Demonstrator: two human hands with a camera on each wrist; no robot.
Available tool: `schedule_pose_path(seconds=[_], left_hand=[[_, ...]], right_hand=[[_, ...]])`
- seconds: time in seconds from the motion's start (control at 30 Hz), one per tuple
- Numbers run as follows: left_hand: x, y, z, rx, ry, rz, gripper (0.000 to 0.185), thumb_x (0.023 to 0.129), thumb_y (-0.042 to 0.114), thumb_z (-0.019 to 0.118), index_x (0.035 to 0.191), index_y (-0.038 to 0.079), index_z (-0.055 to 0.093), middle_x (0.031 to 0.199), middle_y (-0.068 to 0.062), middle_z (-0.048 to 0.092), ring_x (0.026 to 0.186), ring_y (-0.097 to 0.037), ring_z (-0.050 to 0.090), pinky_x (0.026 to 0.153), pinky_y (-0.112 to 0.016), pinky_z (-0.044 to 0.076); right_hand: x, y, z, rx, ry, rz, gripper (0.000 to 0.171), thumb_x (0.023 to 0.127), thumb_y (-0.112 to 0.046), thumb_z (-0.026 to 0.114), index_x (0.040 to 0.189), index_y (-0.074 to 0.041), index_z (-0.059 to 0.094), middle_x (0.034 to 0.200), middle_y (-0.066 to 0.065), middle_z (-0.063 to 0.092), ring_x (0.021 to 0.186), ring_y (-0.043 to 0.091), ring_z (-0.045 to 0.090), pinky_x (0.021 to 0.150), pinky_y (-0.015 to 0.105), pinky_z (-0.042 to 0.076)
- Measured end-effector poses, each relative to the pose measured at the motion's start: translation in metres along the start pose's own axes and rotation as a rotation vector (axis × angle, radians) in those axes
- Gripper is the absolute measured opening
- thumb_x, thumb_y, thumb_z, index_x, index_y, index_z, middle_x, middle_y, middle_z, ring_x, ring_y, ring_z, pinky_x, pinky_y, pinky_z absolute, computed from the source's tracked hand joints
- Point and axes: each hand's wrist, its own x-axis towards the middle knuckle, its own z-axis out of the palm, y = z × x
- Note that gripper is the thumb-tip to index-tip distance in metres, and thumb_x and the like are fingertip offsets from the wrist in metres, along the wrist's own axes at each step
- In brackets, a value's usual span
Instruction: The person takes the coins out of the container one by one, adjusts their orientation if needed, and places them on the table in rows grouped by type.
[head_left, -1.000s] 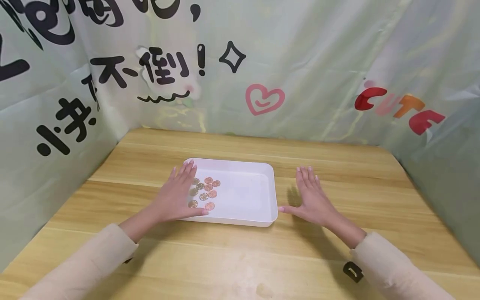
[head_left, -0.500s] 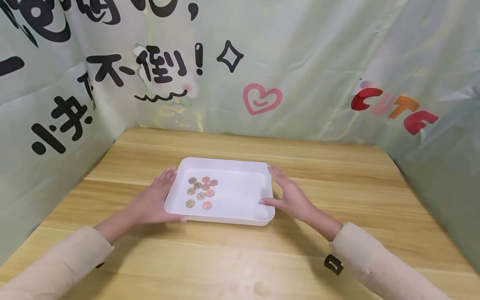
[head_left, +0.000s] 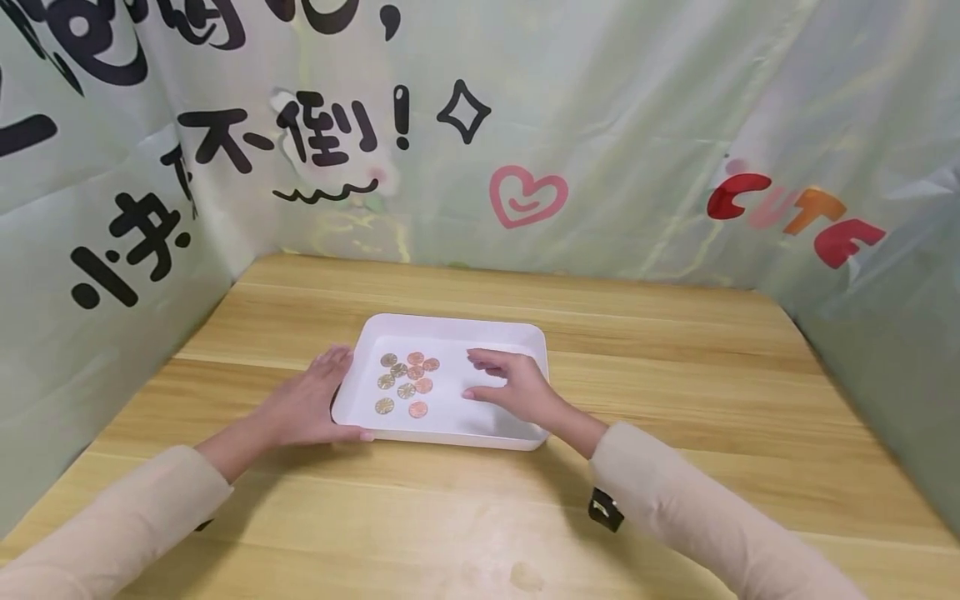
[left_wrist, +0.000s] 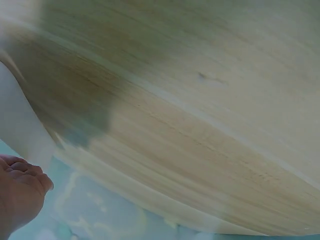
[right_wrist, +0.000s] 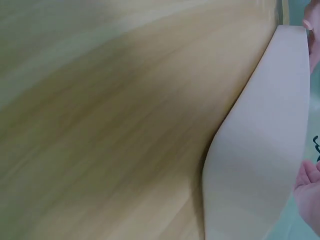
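A shallow white tray (head_left: 457, 336) sits on the wooden table. Several gold and copper-coloured coins (head_left: 407, 390) lie loosely grouped in its left half. My left hand (head_left: 303, 406) rests against the tray's left side, fingers along the side wall and thumb by the front edge. Over the tray's right half is my right hand (head_left: 521, 387), thumb and fingers apart, holding nothing, to the right of the coins. In the left wrist view the left hand (left_wrist: 22, 192) appears beside the tray wall. The right wrist view shows part of the right hand (right_wrist: 309, 195) beyond the tray's outer wall.
The wooden tabletop (head_left: 675, 375) extends around the tray. A printed fabric curtain (head_left: 622, 167) with black lettering, a pink heart and the word CUTE closes off the back and both sides. Dark straps show beneath both sleeves.
The left hand has moved from over the tray's left part to its left side. The right hand has come leftward from beside the tray to over it. The coins look unmoved.
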Motion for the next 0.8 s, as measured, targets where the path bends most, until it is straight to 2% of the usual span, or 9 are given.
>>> schedule_pose_path(seconds=[0.17, 0.3, 0.43, 0.6, 0.8], left_hand=[[0.002, 0.001, 0.002, -0.008, -0.009, -0.014, 0.113, 0.067, 0.063, 0.068, 0.139, -0.014, 0.026, 0.147, -0.03, 0.027, 0.137, -0.042, 0.023, 0.111, -0.052, 0.024], [0.003, 0.001, 0.002, -0.014, -0.006, -0.019, 0.113, 0.067, 0.062, 0.069, 0.139, -0.014, 0.026, 0.147, -0.03, 0.026, 0.138, -0.042, 0.023, 0.111, -0.051, 0.024], [0.003, 0.0, 0.002, -0.014, 0.001, -0.013, 0.113, 0.066, 0.061, 0.069, 0.139, -0.014, 0.027, 0.146, -0.03, 0.027, 0.137, -0.042, 0.024, 0.111, -0.051, 0.024], [0.003, -0.002, 0.002, -0.011, 0.004, -0.009, 0.112, 0.067, 0.061, 0.069, 0.138, -0.014, 0.028, 0.146, -0.03, 0.028, 0.137, -0.043, 0.025, 0.111, -0.051, 0.025], [0.003, -0.002, 0.001, -0.003, 0.007, 0.008, 0.112, 0.067, 0.062, 0.068, 0.137, -0.015, 0.029, 0.145, -0.031, 0.03, 0.135, -0.044, 0.027, 0.11, -0.052, 0.027]], right_hand=[[0.013, -0.004, 0.018, 0.086, -0.016, 0.077, 0.042, 0.078, -0.003, 0.071, 0.115, 0.012, 0.058, 0.1, 0.025, 0.066, 0.092, 0.032, 0.064, 0.081, 0.029, 0.054], [0.021, -0.007, 0.032, 0.072, -0.048, 0.12, 0.036, 0.078, -0.003, 0.071, 0.111, 0.01, 0.062, 0.087, 0.02, 0.067, 0.077, 0.016, 0.061, 0.07, 0.017, 0.049], [0.027, -0.01, 0.044, 0.07, -0.085, 0.137, 0.031, 0.078, 0.0, 0.069, 0.107, 0.009, 0.064, 0.082, 0.018, 0.066, 0.07, 0.005, 0.054, 0.062, 0.012, 0.043], [0.032, -0.012, 0.058, 0.041, -0.124, 0.166, 0.022, 0.078, -0.002, 0.07, 0.098, 0.007, 0.067, 0.077, 0.014, 0.064, 0.066, 0.004, 0.05, 0.06, 0.012, 0.042], [0.035, -0.012, 0.068, -0.018, -0.167, 0.27, 0.018, 0.077, -0.007, 0.073, 0.092, 0.001, 0.067, 0.07, 0.001, 0.056, 0.065, 0.006, 0.046, 0.061, 0.014, 0.039]])
